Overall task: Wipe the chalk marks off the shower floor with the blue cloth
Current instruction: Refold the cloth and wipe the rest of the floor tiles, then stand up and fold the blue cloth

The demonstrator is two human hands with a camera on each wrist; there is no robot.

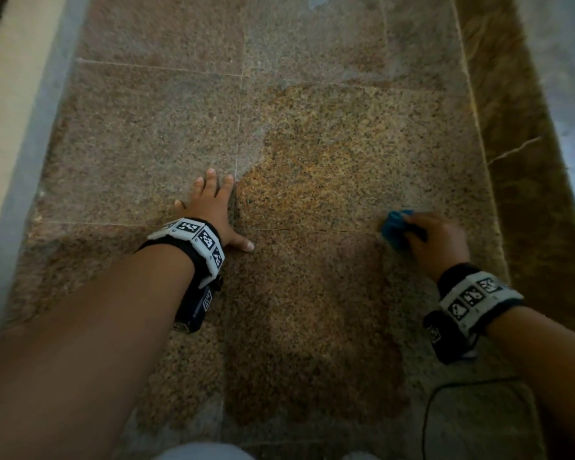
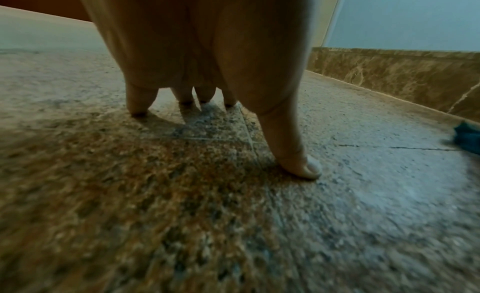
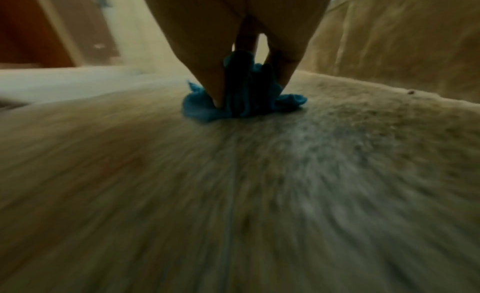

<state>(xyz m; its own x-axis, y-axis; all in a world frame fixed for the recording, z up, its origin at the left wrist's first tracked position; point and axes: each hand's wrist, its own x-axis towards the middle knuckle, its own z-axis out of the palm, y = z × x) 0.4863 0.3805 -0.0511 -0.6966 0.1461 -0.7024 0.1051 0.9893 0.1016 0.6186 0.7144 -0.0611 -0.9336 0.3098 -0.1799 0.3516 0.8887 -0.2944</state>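
Observation:
The shower floor (image 1: 312,310) is speckled brown granite, with a hazy whitish chalk film (image 1: 166,134) over its left and far parts and a darker wiped patch (image 1: 329,167) in the middle. My right hand (image 1: 435,240) grips a bunched blue cloth (image 1: 395,227) and presses it onto the floor near the right wall. In the right wrist view the blue cloth (image 3: 244,100) is squeezed between thumb and fingers, and the picture is blurred. My left hand (image 1: 213,210) lies flat on the floor with fingers spread (image 2: 298,153). The cloth (image 2: 467,139) shows at the left wrist view's right edge.
A brown marble skirting (image 1: 518,180) runs along the right side, with a grey wall above it. A grey raised kerb (image 1: 30,161) borders the left. A thin black cable (image 1: 445,390) lies on the floor at the lower right. Tile joints cross the floor.

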